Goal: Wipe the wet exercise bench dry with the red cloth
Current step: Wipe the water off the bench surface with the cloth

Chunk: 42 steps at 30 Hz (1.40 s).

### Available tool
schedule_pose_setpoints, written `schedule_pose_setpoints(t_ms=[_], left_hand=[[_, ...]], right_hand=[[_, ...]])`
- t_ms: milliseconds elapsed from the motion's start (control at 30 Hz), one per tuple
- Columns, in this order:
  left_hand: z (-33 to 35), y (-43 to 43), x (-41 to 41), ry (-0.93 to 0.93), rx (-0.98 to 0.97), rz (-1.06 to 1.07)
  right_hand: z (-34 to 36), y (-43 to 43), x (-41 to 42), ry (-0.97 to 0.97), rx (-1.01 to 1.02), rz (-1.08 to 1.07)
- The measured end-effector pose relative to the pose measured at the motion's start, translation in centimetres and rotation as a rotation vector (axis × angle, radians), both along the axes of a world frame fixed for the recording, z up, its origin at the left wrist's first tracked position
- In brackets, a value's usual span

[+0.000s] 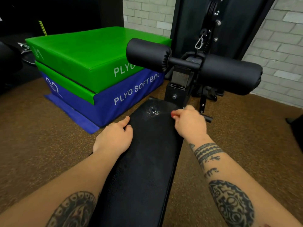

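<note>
red cloth (173, 114): likely soft, light, best held bunched; only a red sliver shows | right hand (188, 122) pinches it at bench (139, 169) right edge | wet patch (152, 111) on bench far end, just beside cloth | left hand (114, 136) rests on bench left edge, fingers loosely curled

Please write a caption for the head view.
Right hand holds red cloth near wet patch on bench; left hand rests on edge.

Black matt padded bench (144, 161) beaded with glossy water drops (152, 111), speckled rubber-like floor (41, 136), smooth vinyl-look plyo boxes (91, 63)
</note>
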<state>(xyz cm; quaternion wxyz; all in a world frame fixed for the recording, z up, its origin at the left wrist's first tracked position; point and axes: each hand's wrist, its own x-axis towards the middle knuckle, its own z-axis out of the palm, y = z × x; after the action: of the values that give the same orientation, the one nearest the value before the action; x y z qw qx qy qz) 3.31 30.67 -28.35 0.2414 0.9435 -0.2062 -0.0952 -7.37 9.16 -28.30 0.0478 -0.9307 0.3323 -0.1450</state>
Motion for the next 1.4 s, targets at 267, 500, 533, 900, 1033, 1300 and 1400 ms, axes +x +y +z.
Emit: schedule_pose_setpoints(t_ms=[267,500,533,900,1033,1300,1400], left_hand=[[0.0,-0.1,-0.2,0.001,0.011,0.011],[-0.1,-0.1,-0.1,0.010,0.009,0.020],[-0.1,-0.1,-0.1,0.013,0.008,0.025],[-0.1,0.0,0.2,0.038,-0.004,0.036],[-0.2,0.0,0.2,0.048,-0.018,0.032],[-0.4,0.1,0.6,0.075,-0.013,0.015],[-0.5,0.1,0.5,0.076,-0.012,0.010]], right_hand=[[0.9,1.7,0.8,-0.057,0.008,0.217],[-0.7,-0.8,0.8,-0.101,0.099,-0.015],[-0.9,-1.3,1.0,-0.114,0.122,-0.057],[2.3,-0.8,2.0,-0.189,0.063,0.040],[3.1,6.0,2.5,-0.038,0.061,0.493],[0.9,5.8,3.3,0.066,-0.024,0.357],[1.1,3.5,3.4,0.060,-0.160,0.095]])
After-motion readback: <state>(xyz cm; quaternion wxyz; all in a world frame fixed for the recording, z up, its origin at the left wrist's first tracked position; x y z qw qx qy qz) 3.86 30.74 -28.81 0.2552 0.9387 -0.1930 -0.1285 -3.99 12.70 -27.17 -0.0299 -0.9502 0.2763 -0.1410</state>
